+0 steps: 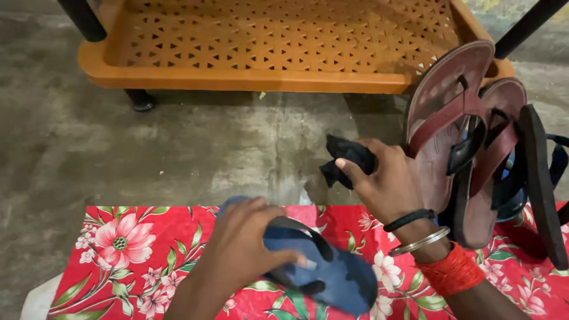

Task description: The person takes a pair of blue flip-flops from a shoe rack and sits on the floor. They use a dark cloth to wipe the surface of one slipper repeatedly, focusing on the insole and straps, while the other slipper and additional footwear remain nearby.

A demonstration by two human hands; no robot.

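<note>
My left hand [240, 249] grips a dark blue flip-flop sandal [332, 275] by its upper part, holding it over a red floral cloth [136, 255]. My right hand [385, 184] is closed on a crumpled black rag [344, 160], raised just above and right of the sandal. On that wrist sit a black band, a metal bangle and red thread. Right of my right hand, a pair of maroon sandals [456, 136] stands upright, leaning together with darker blue-strapped sandals [539, 178].
An orange perforated plastic rack [272, 47] on black legs stands at the top. Grey concrete floor [148, 142] lies between the rack and the cloth. A black rack foot [141, 101] rests at the left.
</note>
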